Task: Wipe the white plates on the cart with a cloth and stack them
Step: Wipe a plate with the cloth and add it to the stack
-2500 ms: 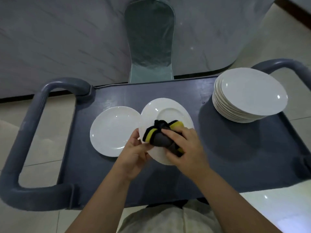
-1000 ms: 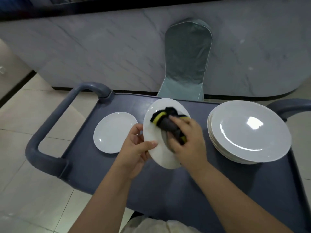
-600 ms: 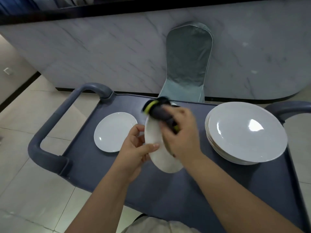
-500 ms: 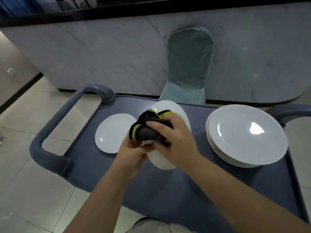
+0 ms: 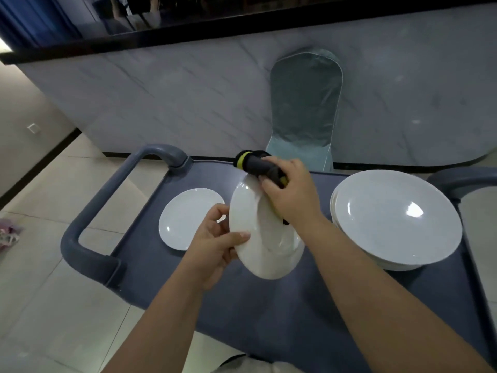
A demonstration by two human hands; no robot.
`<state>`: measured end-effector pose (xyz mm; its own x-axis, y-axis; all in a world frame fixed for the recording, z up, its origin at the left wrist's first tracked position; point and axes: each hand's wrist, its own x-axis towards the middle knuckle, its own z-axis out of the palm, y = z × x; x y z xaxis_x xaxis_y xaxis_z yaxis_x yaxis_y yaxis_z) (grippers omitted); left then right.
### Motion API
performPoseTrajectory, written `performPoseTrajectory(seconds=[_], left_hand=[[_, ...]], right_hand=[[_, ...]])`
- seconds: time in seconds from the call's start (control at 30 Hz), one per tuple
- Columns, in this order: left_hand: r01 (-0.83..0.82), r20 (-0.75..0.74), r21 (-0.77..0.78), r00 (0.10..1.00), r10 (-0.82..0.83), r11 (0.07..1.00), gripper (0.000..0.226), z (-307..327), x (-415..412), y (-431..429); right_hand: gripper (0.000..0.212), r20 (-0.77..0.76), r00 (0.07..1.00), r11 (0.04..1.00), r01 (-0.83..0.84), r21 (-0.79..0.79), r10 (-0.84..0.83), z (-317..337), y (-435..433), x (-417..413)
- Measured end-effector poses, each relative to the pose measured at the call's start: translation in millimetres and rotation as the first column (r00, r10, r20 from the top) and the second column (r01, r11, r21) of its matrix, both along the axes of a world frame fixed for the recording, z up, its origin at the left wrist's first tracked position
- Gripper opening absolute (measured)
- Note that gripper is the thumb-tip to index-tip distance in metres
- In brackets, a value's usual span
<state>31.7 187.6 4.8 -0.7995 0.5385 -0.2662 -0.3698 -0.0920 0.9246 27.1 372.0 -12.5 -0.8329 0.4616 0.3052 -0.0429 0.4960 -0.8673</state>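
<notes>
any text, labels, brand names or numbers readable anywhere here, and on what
None: no text can be read in this view.
The held plate, the single plate and the stack of plates are plain white.
The cloth shows only yellow and dark bands, no print.
The cart shows no label.

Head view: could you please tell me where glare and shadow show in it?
In the head view, glare spots sit on the stack of plates and the lone plate; the held plate shows only a faint sheen; the cart bed lies dim, darker toward the near edge.
</notes>
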Motion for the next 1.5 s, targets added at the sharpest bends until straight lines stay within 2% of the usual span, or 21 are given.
performPoseTrajectory(seconds=[0.1,0.17,0.27,0.33,0.43,0.47,0.53,0.6,0.67,0.8,0.87,0.93,0.97,1.03,1.13,1.17,1.23,1.27,1.33,1.4,1.5], left_hand=[[-0.067,0.103,0.114,0.993,0.055,0.991,0.039,-1.5,-5.3,-6.0],[-0.143,0.175,0.210,0.979,0.106,0.967,0.042,-2.3,-11.0,-11.4],[-0.261,0.277,0.274,0.943,0.184,0.926,0.039,-5.0,-18.5,-7.8],[-0.336,0.367,0.290,0.904,0.221,0.896,0.034,-9.7,-21.6,2.5],[-0.370,0.413,0.294,0.881,0.232,0.881,0.033,-16.7,-27.9,11.4],[-0.377,0.419,0.301,0.877,0.234,0.876,0.032,-16.9,-30.5,9.7],[-0.389,0.428,0.326,0.873,0.232,0.862,0.030,-14.9,-35.4,2.7],[-0.381,0.417,0.342,0.881,0.225,0.859,0.033,-12.1,-39.0,-2.5],[-0.373,0.412,0.335,0.884,0.221,0.865,0.033,-13.1,-41.8,-3.5],[-0.400,0.429,0.278,0.865,0.260,0.874,0.031,-16.2,-47.6,-7.4],[-0.417,0.452,0.313,0.855,0.252,0.853,0.034,-15.0,-51.8,-16.2],[-0.435,0.475,0.350,0.846,0.244,0.830,0.037,-14.3,-56.5,-25.0],[-0.441,0.484,0.356,0.841,0.241,0.824,0.038,-15.4,-58.6,-27.8],[-0.429,0.496,0.341,0.838,0.228,0.836,0.036,-19.8,-63.9,-30.5],[-0.375,0.510,0.272,0.837,0.198,0.886,0.028,-23.6,-75.8,-33.3],[-0.364,0.516,0.266,0.836,0.188,0.892,0.027,-24.1,-81.2,-36.3],[-0.357,0.528,0.300,0.834,0.158,0.885,0.029,-24.4,-94.5,-46.1],[-0.350,0.533,0.320,0.835,0.138,0.881,0.030,-23.3,-100.6,-52.7],[-0.273,0.505,0.342,0.860,0.069,0.899,0.038,-22.1,-108.3,-67.4],[-0.128,0.430,0.324,0.903,-0.025,0.937,0.046,-21.2,-110.0,-77.6],[-0.027,0.362,0.294,0.928,-0.085,0.955,0.045,-15.7,-114.5,-77.5]], right_hand=[[0.017,0.194,0.980,0.956,0.106,-0.273,-0.053,-6.7,31.3,-4.9],[0.010,0.246,0.963,0.908,0.197,-0.370,-0.108,-17.7,36.5,11.9],[0.018,0.168,0.957,0.932,0.271,-0.242,-0.235,-43.1,8.1,47.2],[0.039,0.034,0.969,0.965,0.249,-0.088,-0.246,-48.4,-30.5,60.7],[0.045,-0.136,0.990,0.962,0.065,0.266,-0.029,-48.7,-64.5,58.9],[0.044,-0.146,0.989,0.952,0.042,0.304,0.003,-48.9,-59.6,54.2],[0.044,-0.078,0.991,0.984,0.117,0.137,-0.107,-53.6,-36.4,49.0],[0.044,0.023,0.967,0.965,0.255,-0.058,-0.254,-61.9,-20.3,49.2],[0.045,-0.014,0.969,0.969,0.246,-0.008,-0.246,-57.2,-35.9,49.0],[0.044,-0.155,0.984,0.945,-0.027,0.326,0.081,-55.8,-83.3,45.6],[0.044,-0.139,0.990,0.977,0.055,0.206,-0.027,-60.2,-73.8,42.1],[0.044,-0.020,0.976,0.976,0.217,-0.003,-0.217,-63.1,-55.4,38.5],[0.044,0.039,0.964,0.964,0.265,-0.038,-0.263,-63.0,-54.4,36.8],[0.044,-0.007,0.973,0.971,0.231,0.063,-0.232,-55.1,-75.2,32.2],[0.047,-0.130,0.991,0.937,0.020,0.349,0.028,-58.4,-119.6,27.4],[0.047,-0.128,0.991,0.928,0.010,0.374,0.040,-63.5,-124.2,23.9],[0.046,-0.090,0.992,0.974,0.103,0.200,-0.086,-68.8,-117.2,18.6],[0.046,-0.038,0.985,0.982,0.173,0.074,-0.171,-68.1,-107.4,17.1],[0.044,0.096,0.962,0.965,0.260,-0.043,-0.255,-61.0,-78.6,8.7],[0.042,0.210,0.932,0.955,0.296,0.024,-0.294,-47.7,-49.7,-14.9],[0.043,0.207,0.953,0.958,0.173,0.227,-0.221,-11.9,-63.3,-57.5]])
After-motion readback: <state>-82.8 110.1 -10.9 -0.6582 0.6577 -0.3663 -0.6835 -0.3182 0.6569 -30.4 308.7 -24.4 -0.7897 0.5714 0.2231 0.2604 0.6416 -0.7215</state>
